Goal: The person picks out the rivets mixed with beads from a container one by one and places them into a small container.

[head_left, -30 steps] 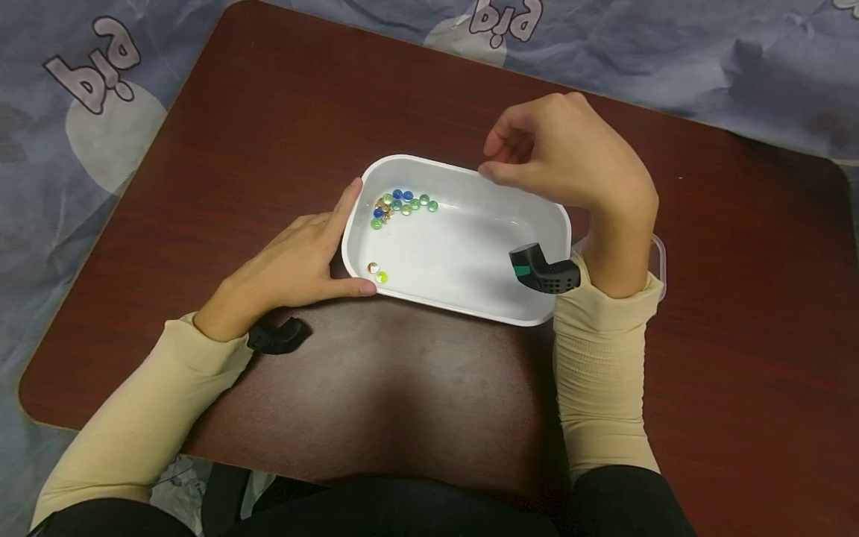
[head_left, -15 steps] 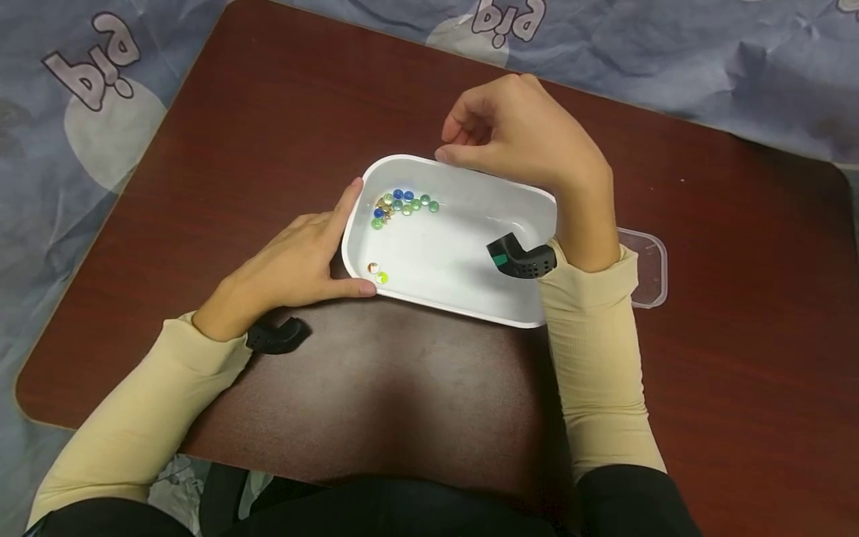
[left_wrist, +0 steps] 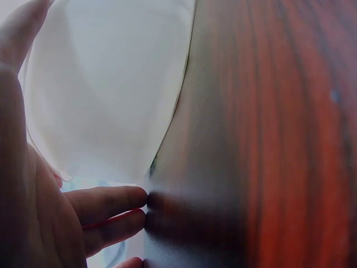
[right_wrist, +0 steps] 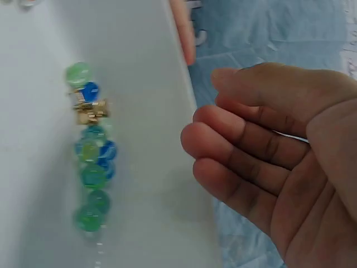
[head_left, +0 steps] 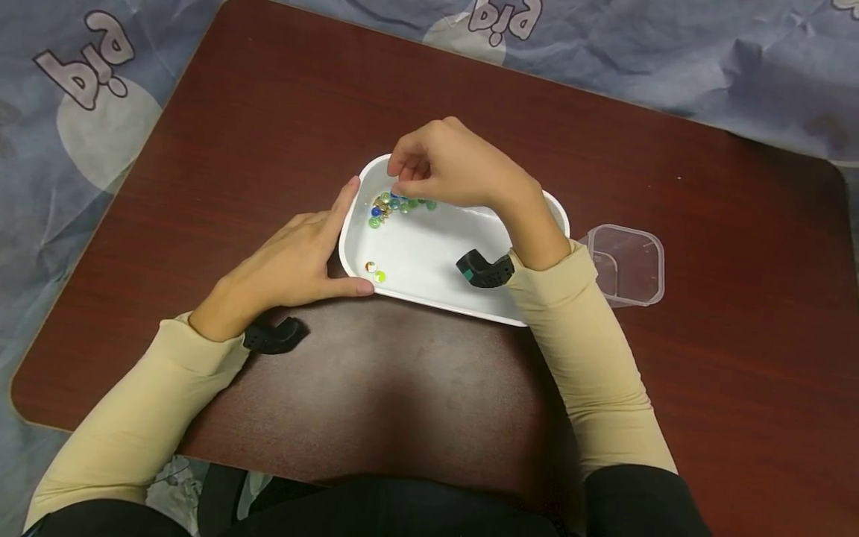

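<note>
A white rectangular tray sits on the table. My left hand rests against its left end, thumb along the near rim and straight fingers at the left side. My right hand hovers over the tray's far side, fingers loosely bent, nothing between thumb and fingertips. Below it, green and blue glass marbles lie in a row along the far wall, partly hidden by the hand in the head view. Small gold pieces sit among them. Two marbles with coloured swirls lie in the near left corner.
A clear plastic container stands right of the tray, partly behind the right sleeve. The dark red-brown table has rounded corners. Grey-blue printed cloth lies beyond its edges.
My right hand has moved left along the tray's far side and now hangs over the marbles. More of the clear container shows. The left hand and tray have stayed put.
</note>
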Demonstrator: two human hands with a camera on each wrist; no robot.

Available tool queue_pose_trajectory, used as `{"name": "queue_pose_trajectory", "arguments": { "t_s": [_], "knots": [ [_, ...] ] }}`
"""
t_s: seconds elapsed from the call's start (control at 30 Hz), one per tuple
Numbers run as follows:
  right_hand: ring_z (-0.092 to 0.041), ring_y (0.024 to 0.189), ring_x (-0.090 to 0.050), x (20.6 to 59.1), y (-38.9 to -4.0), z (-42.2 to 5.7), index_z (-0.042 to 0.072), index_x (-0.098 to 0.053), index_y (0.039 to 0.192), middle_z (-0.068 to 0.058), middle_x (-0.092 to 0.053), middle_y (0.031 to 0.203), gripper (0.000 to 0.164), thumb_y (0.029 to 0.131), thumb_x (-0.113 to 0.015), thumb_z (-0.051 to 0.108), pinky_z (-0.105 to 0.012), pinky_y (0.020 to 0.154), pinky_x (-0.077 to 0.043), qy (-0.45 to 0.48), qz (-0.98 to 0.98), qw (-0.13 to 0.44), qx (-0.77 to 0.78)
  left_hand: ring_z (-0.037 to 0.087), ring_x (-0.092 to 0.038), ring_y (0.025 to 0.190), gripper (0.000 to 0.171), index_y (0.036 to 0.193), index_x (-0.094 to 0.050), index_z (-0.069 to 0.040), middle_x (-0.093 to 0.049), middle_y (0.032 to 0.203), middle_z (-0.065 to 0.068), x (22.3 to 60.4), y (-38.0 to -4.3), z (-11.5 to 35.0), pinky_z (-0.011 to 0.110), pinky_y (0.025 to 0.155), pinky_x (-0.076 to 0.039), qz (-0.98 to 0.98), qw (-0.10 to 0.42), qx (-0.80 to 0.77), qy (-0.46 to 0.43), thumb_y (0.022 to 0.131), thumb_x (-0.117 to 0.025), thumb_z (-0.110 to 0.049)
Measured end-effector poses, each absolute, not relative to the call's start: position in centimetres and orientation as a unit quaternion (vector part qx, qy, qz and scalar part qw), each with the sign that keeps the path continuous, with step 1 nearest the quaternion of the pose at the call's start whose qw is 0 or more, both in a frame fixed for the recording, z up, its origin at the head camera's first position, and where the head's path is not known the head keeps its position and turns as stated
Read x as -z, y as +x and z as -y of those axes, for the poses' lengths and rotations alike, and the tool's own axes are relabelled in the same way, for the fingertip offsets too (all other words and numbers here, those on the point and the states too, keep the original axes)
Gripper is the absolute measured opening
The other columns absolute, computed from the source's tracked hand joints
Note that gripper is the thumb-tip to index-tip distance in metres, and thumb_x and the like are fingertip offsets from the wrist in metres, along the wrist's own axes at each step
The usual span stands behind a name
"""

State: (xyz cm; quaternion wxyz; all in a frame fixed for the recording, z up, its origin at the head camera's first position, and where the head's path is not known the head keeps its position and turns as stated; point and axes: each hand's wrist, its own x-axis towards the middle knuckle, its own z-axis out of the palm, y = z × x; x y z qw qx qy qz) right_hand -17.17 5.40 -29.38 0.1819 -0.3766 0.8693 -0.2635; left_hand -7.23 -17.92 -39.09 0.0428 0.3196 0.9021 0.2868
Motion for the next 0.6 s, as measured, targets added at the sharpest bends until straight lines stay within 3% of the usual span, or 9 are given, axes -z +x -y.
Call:
{"name": "queue_pose_trajectory", "arguments": {
  "t_s": [0.6],
  "knots": [
    [-0.013,0.083,-0.063,31.7,-17.4,-4.4,0.004,-0.072,0.101,-0.004,-0.070,0.089,0.013,0.088,-0.070,0.007,-0.026,0.080,-0.048,-0.388,-0.863,0.264,0.184,0.029,-0.050,0.128,0.125,0.157,0.010,-0.007,-0.049,0.143,0.021,38.8,-7.1,17.8,0.049,0.105,-0.035,-0.904,0.045,-0.284,0.317,0.081,-0.075,-0.056]
  ]
}}
